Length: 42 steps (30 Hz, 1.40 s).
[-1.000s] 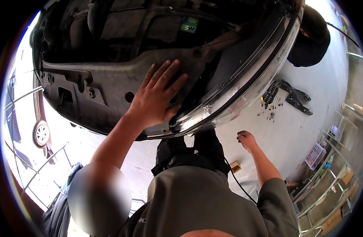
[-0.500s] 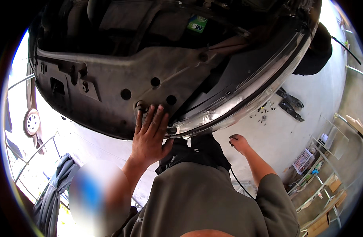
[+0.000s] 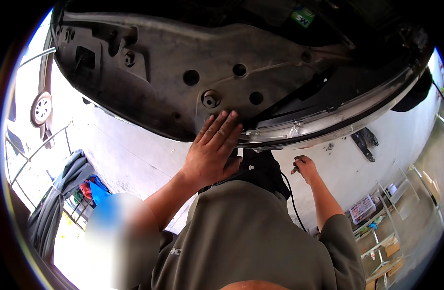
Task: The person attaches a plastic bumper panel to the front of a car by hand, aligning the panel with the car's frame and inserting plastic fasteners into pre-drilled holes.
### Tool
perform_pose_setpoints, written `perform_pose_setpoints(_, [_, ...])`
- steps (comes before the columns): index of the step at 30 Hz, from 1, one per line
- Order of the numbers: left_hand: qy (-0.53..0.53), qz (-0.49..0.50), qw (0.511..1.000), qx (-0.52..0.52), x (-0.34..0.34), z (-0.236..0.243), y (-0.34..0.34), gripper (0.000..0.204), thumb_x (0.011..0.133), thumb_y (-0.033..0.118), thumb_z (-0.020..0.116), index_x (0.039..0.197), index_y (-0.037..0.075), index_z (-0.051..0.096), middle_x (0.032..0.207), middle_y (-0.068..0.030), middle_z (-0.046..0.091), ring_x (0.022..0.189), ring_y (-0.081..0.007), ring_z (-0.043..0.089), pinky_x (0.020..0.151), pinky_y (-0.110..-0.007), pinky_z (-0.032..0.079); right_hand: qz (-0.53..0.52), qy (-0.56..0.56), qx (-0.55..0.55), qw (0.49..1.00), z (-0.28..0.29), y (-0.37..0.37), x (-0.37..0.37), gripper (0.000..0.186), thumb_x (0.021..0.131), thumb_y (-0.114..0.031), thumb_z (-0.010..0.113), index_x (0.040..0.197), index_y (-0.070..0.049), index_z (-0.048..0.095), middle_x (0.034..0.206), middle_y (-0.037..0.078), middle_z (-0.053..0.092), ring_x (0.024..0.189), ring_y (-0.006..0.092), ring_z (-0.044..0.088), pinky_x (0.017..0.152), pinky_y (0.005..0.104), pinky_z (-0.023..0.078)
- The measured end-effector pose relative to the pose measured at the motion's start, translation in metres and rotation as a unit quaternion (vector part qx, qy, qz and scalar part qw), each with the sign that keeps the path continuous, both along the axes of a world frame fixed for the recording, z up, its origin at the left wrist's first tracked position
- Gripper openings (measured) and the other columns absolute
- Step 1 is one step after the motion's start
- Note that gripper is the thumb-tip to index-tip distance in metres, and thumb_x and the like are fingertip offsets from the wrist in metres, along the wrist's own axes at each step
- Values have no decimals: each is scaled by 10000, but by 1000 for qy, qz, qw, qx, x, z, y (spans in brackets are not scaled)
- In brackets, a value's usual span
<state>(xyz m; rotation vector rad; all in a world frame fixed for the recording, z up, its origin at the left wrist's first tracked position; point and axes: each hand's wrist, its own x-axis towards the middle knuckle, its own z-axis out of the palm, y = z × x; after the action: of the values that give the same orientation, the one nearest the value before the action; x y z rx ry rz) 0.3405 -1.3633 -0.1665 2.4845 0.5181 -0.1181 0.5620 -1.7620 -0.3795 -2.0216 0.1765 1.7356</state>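
Left hand (image 3: 213, 152) lies flat, released, fingertips on the car's underside panel (image 3: 183, 87) just below a bolt (image 3: 211, 99). Right hand (image 3: 305, 167) is clenched on a small tool (image 3: 296, 168). Grime could make the flat hand slip.

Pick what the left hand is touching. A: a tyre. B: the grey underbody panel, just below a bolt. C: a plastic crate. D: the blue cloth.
B: the left hand lies flat, its fingers spread on the panel, tips just under the bolt.
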Motion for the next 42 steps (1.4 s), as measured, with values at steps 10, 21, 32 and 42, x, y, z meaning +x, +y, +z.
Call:
perform_pose_setpoints(10, [-82,183,967,159,-93,3,112,319,869,47,641,1172,66,741,1296,-115,712,1308,-339,620,1155,-504,437,-13,-18,-23,999,24,16,-23,299,1035,-137,560,1243,59,648,988,125,715,747,165,673,645,293,491])
perform_pose_setpoints(21, [-71,136,971,181,-118,-10,120,213,924,184,672,1093,93,764,1338,-57,703,1321,-264,614,1241,-593,298,59,-45,-26,997,39,35,-75,305,1053,-181,580,1282,2,662,1036,90,744,861,149,662,752,299,518])
perform_pose_setpoints(32, [-185,-15,977,107,-138,-6,77,351,850,136,698,1197,93,724,1316,-66,691,1348,-281,584,1233,-554,354,19,-111,4,994,76,15,-137,322,1008,-179,611,1227,45,685,1035,120,741,883,198,702,789,364,584])
perform_pose_setpoints(42, [-123,12,992,29,-125,-4,20,471,851,153,704,1309,45,675,1433,-90,628,1153,-261,669,927,-404,580,45,-60,-73,995,62,-25,-151,270,1009,-148,615,1175,49,694,1032,133,743,880,201,709,794,343,582])
